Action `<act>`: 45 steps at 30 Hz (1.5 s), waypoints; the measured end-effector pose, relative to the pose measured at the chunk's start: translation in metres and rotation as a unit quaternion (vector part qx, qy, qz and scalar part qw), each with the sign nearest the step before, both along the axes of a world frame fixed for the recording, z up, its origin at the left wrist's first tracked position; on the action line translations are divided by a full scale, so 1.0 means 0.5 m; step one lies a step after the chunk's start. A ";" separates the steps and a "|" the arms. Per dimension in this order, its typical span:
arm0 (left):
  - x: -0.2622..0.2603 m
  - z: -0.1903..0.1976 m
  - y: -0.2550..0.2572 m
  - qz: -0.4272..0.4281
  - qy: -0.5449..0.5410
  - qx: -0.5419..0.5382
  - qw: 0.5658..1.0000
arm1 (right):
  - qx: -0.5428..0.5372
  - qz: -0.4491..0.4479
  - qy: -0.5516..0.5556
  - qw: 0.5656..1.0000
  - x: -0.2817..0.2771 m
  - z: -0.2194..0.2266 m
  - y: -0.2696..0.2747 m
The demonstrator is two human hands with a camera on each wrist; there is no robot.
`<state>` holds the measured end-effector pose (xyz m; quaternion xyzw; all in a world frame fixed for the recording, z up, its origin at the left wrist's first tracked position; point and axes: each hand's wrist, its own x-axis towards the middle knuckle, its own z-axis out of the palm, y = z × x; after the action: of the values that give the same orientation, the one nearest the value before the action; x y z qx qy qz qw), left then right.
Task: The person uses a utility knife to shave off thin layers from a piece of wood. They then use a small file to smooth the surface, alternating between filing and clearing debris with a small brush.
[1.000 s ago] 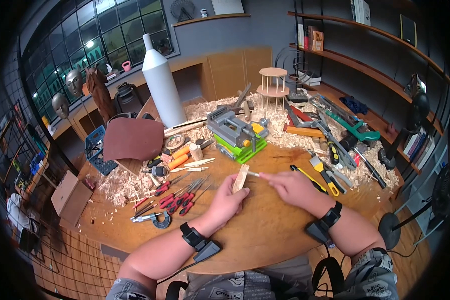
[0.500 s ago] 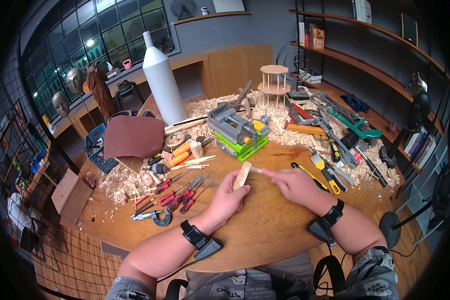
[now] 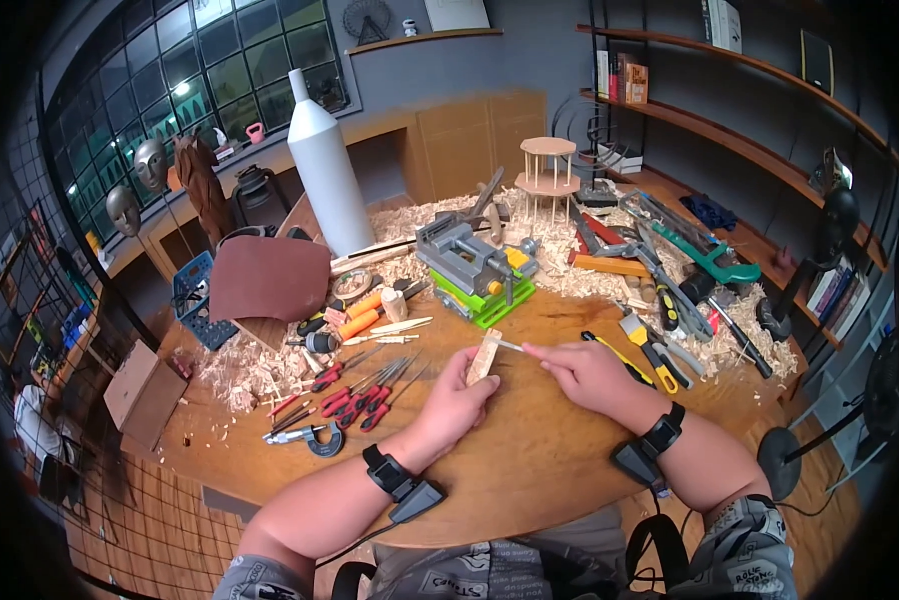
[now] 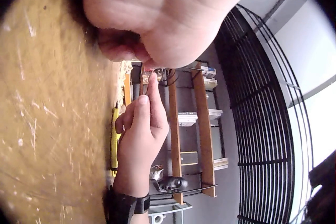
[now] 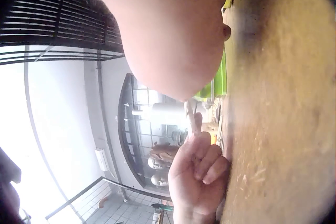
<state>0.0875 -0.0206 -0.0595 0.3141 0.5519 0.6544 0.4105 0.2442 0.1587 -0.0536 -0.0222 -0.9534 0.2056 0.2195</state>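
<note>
My left hand [image 3: 457, 398] holds a small pale wood block [image 3: 484, 360] upright, with the thumb against its near face. In my right hand [image 3: 595, 375] is a slim grey file [image 3: 509, 346]; its handle is hidden in the grip, and the index finger stretches along it. The file's tip lies across the block's upper edge. In the right wrist view the block [image 5: 190, 119] rises from the curled fingers of the left hand [image 5: 197, 176]. From the left wrist, the right hand [image 4: 142, 134] shows with thumb and index finger together, pointing at the left hand.
Red-handled files [image 3: 355, 398] and a micrometer [image 3: 320, 438] lie left of my hands. A grey vise [image 3: 465, 255] on a green base stands ahead. To the right are a yellow cutter [image 3: 620, 357], a brush [image 3: 635, 328] and a saw [image 3: 705, 255] among wood shavings.
The file has shifted back and forth across the block's top edge, with the right hand moving slightly. The left hand keeps its hold on the block.
</note>
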 end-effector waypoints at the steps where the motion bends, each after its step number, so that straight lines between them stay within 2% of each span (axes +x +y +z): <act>1: -0.001 -0.002 -0.001 0.000 0.001 -0.002 1.000 | -0.015 -0.005 0.041 0.999 -0.005 0.001 0.001; 2: -0.001 -0.005 -0.002 0.000 0.001 -0.006 1.000 | -0.014 -0.004 0.040 0.999 -0.002 0.005 -0.002; 4: -0.002 -0.009 0.000 0.003 0.006 -0.003 1.000 | 0.018 0.062 0.003 0.998 0.007 0.012 -0.022; 8: -0.003 -0.008 0.001 0.001 0.009 -0.011 1.000 | 0.018 -0.044 0.025 0.999 -0.002 0.001 0.022; 9: 0.000 -0.007 0.000 0.001 0.009 -0.008 1.000 | 0.016 0.003 0.035 0.999 0.001 -0.006 0.012; 10: 0.003 -0.006 -0.002 0.004 0.016 -0.011 1.000 | 0.018 0.003 0.036 0.999 0.003 0.000 0.001; 12: 0.001 -0.004 -0.001 0.005 0.027 -0.015 1.000 | -0.022 0.064 -0.016 0.998 0.010 0.018 -0.019; 14: -0.005 -0.009 0.000 0.000 0.013 -0.004 1.000 | -0.021 0.033 -0.025 0.999 0.004 0.015 -0.002; 17: -0.003 -0.002 -0.004 -0.002 -0.003 -0.008 1.000 | -0.039 -0.007 0.020 0.999 -0.002 0.010 0.007; 19: 0.000 -0.002 -0.003 0.000 -0.013 -0.002 1.000 | -0.014 0.072 -0.001 0.997 0.008 0.013 -0.020; 20: 0.001 -0.003 -0.004 -0.002 -0.022 0.005 1.000 | -0.017 0.071 -0.001 0.997 0.004 0.006 -0.014; 22: 0.001 -0.001 -0.005 -0.003 -0.023 -0.001 1.000 | -0.002 -0.018 0.070 0.997 -0.007 0.003 0.012; 26: -0.005 -0.001 -0.004 -0.010 -0.048 0.012 0.999 | 0.004 0.035 0.010 0.999 0.006 0.015 -0.009; 28: -0.008 -0.002 -0.003 -0.010 -0.056 0.013 0.998 | 0.010 0.017 0.010 1.000 0.004 0.001 -0.011; 29: -0.009 -0.002 -0.003 -0.011 -0.064 0.017 0.998 | 0.027 -0.021 0.063 0.997 -0.004 -0.004 -0.001; 36: -0.004 0.002 -0.004 -0.015 -0.064 0.015 0.998 | 0.007 -0.015 0.032 0.999 0.009 0.015 -0.019; 38: -0.002 0.004 -0.003 -0.010 -0.051 0.003 0.999 | -0.001 -0.026 0.124 0.992 -0.004 0.007 -0.001; 39: -0.004 0.004 -0.003 -0.009 -0.052 0.005 0.999 | 0.000 -0.025 0.124 0.992 -0.001 0.009 -0.002; 41: -0.006 -0.002 -0.008 -0.019 -0.060 0.005 0.998 | 0.003 0.044 0.037 0.998 0.009 0.020 -0.019; 45: -0.005 -0.003 -0.007 -0.015 -0.060 0.014 0.998 | 0.021 -0.013 0.087 0.996 -0.002 -0.003 0.002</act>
<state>0.0852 -0.0241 -0.0609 0.2880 0.5121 0.6739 0.4478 0.2430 0.1595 -0.0550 -0.0125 -0.9344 0.1838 0.3048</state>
